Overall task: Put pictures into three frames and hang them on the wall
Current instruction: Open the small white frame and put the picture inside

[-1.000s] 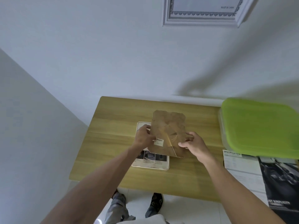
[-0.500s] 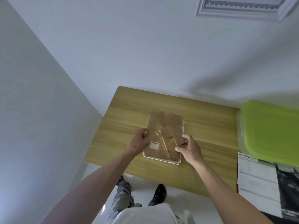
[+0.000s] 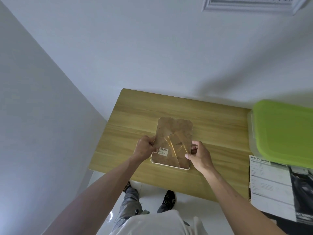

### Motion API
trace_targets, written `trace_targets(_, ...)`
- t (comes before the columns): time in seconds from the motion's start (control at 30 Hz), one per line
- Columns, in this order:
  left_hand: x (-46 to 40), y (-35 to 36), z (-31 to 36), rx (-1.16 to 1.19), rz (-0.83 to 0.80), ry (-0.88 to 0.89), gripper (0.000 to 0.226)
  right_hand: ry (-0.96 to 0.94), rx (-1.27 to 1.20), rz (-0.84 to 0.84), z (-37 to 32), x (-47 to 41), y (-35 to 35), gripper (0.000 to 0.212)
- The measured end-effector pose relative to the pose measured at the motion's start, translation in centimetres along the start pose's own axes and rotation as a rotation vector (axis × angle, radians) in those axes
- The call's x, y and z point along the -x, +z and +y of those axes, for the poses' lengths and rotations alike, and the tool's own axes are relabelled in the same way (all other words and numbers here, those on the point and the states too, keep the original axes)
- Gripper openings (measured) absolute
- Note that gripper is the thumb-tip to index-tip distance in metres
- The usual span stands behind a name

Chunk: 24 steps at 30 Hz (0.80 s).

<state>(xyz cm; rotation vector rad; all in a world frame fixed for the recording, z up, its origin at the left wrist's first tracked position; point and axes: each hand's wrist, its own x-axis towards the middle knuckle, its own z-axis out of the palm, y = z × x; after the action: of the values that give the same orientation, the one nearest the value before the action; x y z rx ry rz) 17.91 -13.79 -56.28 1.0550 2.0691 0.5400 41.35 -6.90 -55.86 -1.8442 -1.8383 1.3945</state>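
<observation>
A white-edged rectangular picture frame (image 3: 171, 164) lies face down near the middle of the light wooden worktop (image 3: 211, 126). Its brown fibreboard backing panel (image 3: 174, 133), which carries a small white barcode sticker (image 3: 163, 151), is tilted, its near end down in the frame. The left hand (image 3: 144, 148) pinches the panel's left edge just beside the frame; the right hand (image 3: 197, 154) pinches its right edge. Right of the frame, at the worktop's end, sits a clear plastic box with a lime-green lid (image 3: 284, 131), with a printed specification sheet (image 3: 269, 180) in front of it. High on the wall hangs a white ornate frame (image 3: 250, 5).
</observation>
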Motion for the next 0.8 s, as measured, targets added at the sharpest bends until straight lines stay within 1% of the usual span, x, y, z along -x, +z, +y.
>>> trace_targets(0.07, -0.1, 0.0, -0.3, -0.012, -0.005, -0.022, 0.028, -0.012, 0.025, 0.001, 0.0, 0.1, 0.0, 0.063)
trace_targets(0.33, -0.6, 0.2, -0.7, -0.004, -0.014, 0.033, 0.030, -0.057, 0.172, -0.027, -0.3, 0.0, 0.0, 0.048)
trace_targets(0.5, -1.0, -0.1, -0.2, -0.022, -0.055, 0.039, 0.038, -0.096, 0.274, -0.070, -0.7, 0.0, -0.4, 0.058)
trace_targets(0.57, -1.1, -0.2, 0.1, -0.090, -0.069, 0.034, 0.040, -0.122, 0.354, -0.084, -0.9, -0.1, -0.3, 0.060)
trace_targets(0.63, -1.4, -0.3, 0.4, -0.156, -0.083, 0.034, 0.035, -0.139, 0.425, -0.095, -1.0, -0.3, -0.1, 0.061)
trace_targets(0.7, -1.3, -0.5, 1.0, -0.287, -0.115, 0.069, 0.031, -0.155, 0.526, -0.114, -1.4, -0.7, -0.2, 0.062)
trace_targets(0.73, -1.2, -0.6, 1.5, -0.374, -0.128, 0.099, 0.033, -0.166, 0.594, -0.121, -1.9, -0.8, -0.3, 0.063)
trace_targets(0.77, -1.2, -0.7, 1.9, -0.464, -0.126, 0.139, 0.043, -0.181, 0.663, -0.127, -2.4, -1.0, -0.5, 0.066)
trace_targets(0.8, -1.4, -0.8, 2.2, -0.553, -0.112, 0.182, 0.059, -0.197, 0.730, -0.132, -2.9, -1.3, -0.6, 0.074)
